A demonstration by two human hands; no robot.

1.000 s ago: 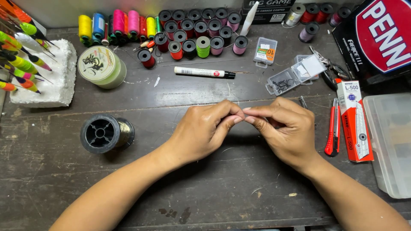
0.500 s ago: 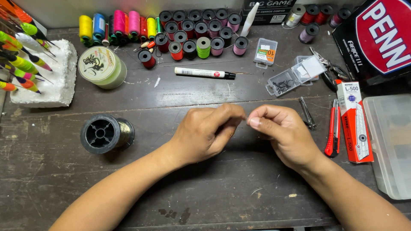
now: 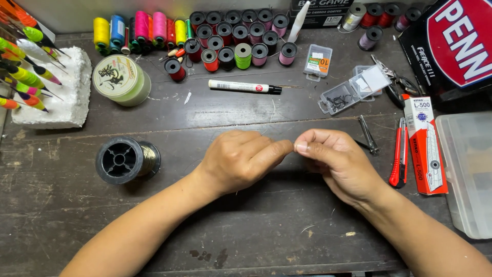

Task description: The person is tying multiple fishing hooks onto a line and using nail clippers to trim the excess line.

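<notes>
Left hand (image 3: 240, 160) and right hand (image 3: 338, 163) meeting fingertip to fingertip over tabletop (image 3: 256, 241), each grip pinching narrow on something too small to identify. Black line spool (image 3: 124, 160) lying well left, nearer left hand, axis facing up.

Both hands are closed into loose fists, the left hand (image 3: 240, 160) and right hand (image 3: 335, 160) meeting fingertip to fingertip above the dark wooden table; whatever they pinch is too small to make out.
</notes>
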